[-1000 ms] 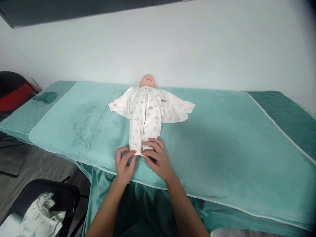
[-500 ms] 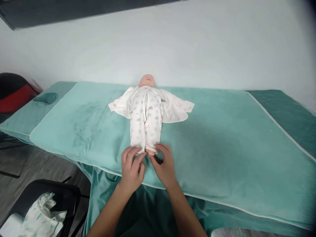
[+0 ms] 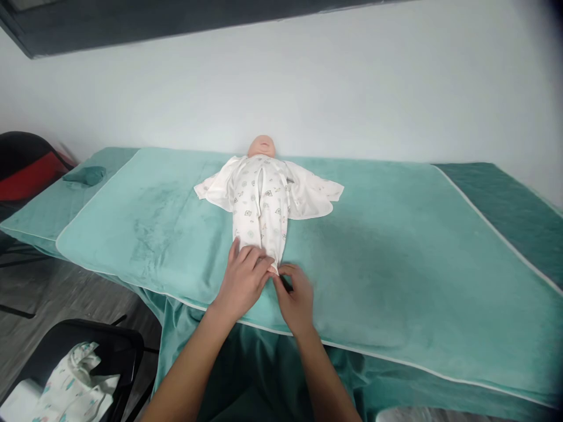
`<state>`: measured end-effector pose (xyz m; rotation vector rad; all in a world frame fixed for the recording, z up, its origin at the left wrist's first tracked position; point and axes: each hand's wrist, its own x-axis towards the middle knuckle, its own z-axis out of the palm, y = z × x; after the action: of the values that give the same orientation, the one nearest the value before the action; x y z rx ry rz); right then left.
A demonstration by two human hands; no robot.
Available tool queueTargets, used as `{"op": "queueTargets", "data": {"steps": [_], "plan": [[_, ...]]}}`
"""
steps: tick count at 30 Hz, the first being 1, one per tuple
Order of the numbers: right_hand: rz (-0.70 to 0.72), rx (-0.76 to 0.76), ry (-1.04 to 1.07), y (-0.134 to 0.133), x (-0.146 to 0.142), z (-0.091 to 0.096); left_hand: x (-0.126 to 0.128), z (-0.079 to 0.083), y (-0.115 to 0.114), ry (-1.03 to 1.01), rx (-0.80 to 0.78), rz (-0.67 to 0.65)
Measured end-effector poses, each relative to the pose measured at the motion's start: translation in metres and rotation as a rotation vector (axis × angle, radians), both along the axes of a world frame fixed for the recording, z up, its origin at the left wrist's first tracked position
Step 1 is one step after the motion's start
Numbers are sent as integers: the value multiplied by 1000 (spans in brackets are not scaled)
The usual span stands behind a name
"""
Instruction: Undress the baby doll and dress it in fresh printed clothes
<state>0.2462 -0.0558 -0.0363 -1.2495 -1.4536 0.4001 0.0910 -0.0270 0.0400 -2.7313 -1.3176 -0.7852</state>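
Observation:
A baby doll (image 3: 262, 146) lies on its back on the green bed, its head toward the wall. It is dressed in white patterned baby clothes (image 3: 272, 202), with the loose sleeves spread out to both sides. At the cuff of the trouser leg on the right, my right hand (image 3: 297, 298) pinches the fabric between thumb and fingers. My left hand (image 3: 245, 280) lies across the lower trouser legs, its fingertips closed at the same cuff. The doll's feet are mostly hidden by my hands and the cloth.
The padded bed cover (image 3: 396, 264) has a white piped edge. A black chair (image 3: 105, 340) at the lower left carries a patterned cloth (image 3: 77, 384) and a white item. A black and red chair (image 3: 29, 170) stands beyond the bed's left end, near a face hole (image 3: 85, 176).
My left hand has moved right, from the left trouser leg's cuff to the right one. My right hand has closed on that cuff and the fabric is drawn into a point.

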Motion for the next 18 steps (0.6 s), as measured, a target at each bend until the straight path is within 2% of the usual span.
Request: {"op": "queueTargets", "data": {"steps": [4, 6, 9, 13, 18], "plan": [[80, 15, 314, -4, 10, 1, 2, 11, -2, -41, 17, -35], [108, 46, 404, -5, 15, 2, 1, 12, -3, -50, 6, -61], [132, 42, 378, -7, 19, 2, -2, 5, -4, -82, 4, -93], [169, 20, 254, -8, 19, 5, -5, -8, -12, -245, 53, -82], [256, 26, 203, -8, 20, 13, -12, -11, -26, -447, 50, -55]]}}
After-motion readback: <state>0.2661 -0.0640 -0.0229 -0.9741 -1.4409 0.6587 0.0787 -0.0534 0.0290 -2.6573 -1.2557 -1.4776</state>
